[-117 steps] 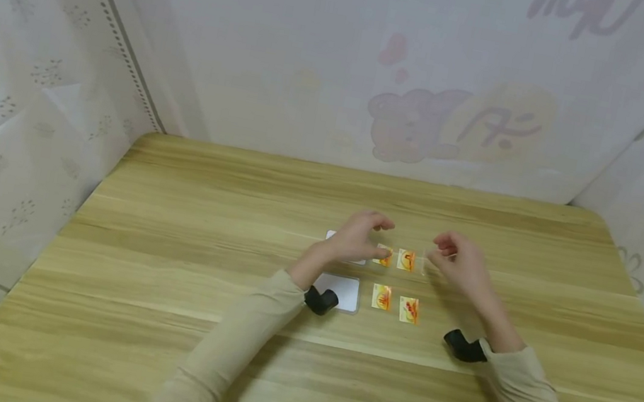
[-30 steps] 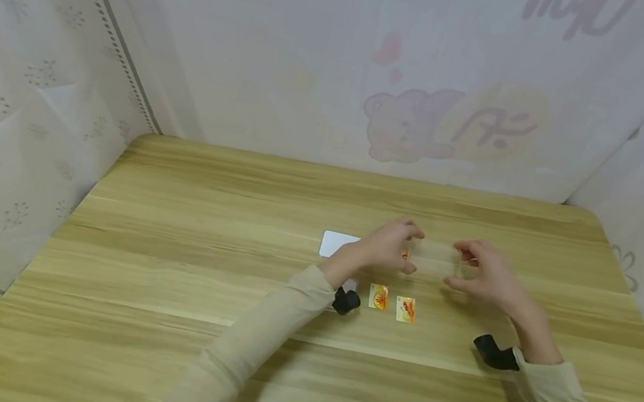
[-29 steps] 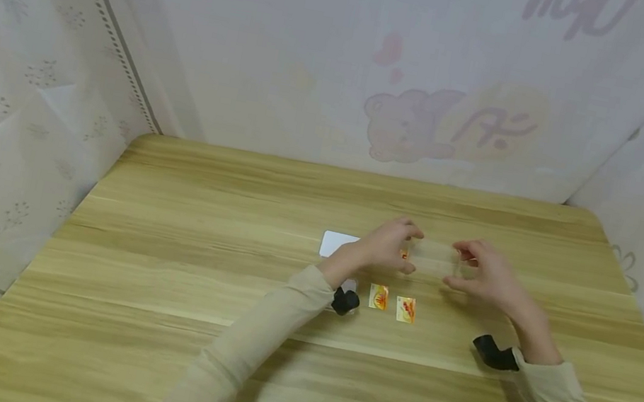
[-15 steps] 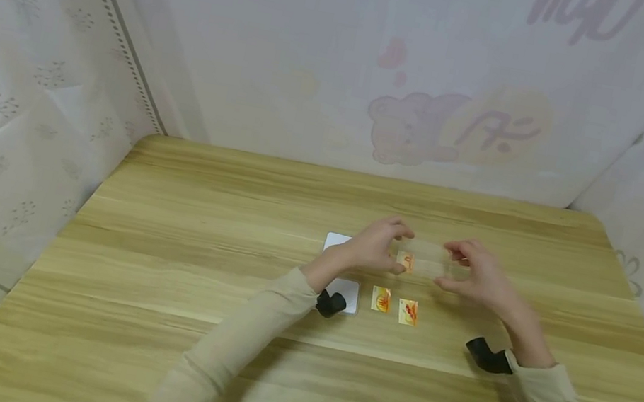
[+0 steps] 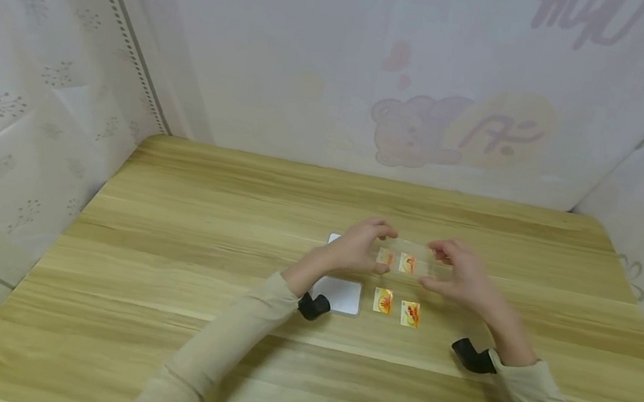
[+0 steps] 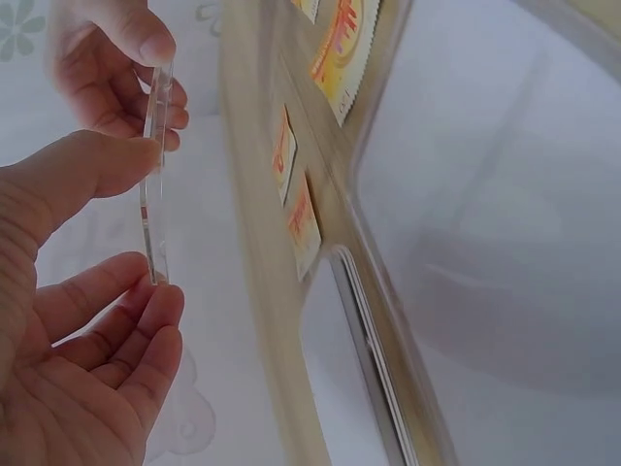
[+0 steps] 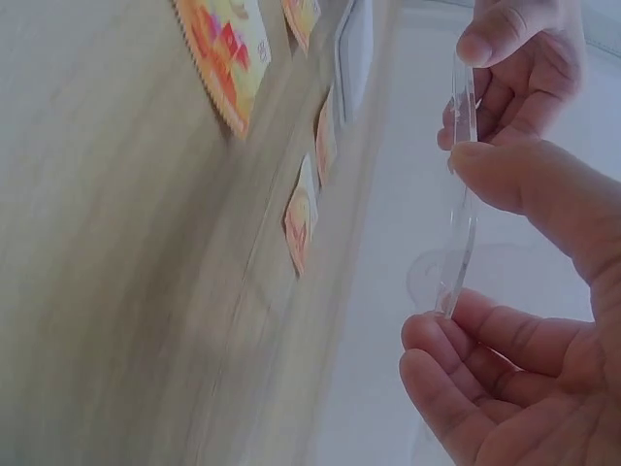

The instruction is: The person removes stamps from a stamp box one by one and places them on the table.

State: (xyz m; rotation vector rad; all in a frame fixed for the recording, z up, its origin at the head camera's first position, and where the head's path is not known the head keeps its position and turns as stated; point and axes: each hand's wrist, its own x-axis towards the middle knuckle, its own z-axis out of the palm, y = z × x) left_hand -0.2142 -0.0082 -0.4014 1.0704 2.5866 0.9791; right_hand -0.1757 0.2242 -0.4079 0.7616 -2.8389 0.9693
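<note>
Both hands hold one thin, clear plastic plate [image 5: 407, 246] above the table. My left hand [image 5: 355, 246] pinches its left edge between thumb and fingers. On the opposite edge my right hand [image 5: 464, 273] has the same kind of grip. The left wrist view shows the plate [image 6: 155, 204] nearly edge-on, apart from the tabletop. Through it, in the head view, appear two orange and yellow postage stamps [image 5: 408, 264] that lie on the table. Closer to me lie two more, a left stamp [image 5: 383, 301] and a right stamp [image 5: 410, 314].
A white rectangle in a clear-rimmed case [image 5: 340, 296] lies left of the near stamps. Behind it, a stack of white cards [image 6: 344, 359] is mostly covered by my left hand in the head view. Wrist cameras [image 5: 313, 306] jut below both wrists. Fabric walls border the wooden table [image 5: 173, 239].
Since a second ago both hands have moved left with the clear plate, which now overlaps the two far stamps in the head view. About four seconds ago the left hand held nothing visible.
</note>
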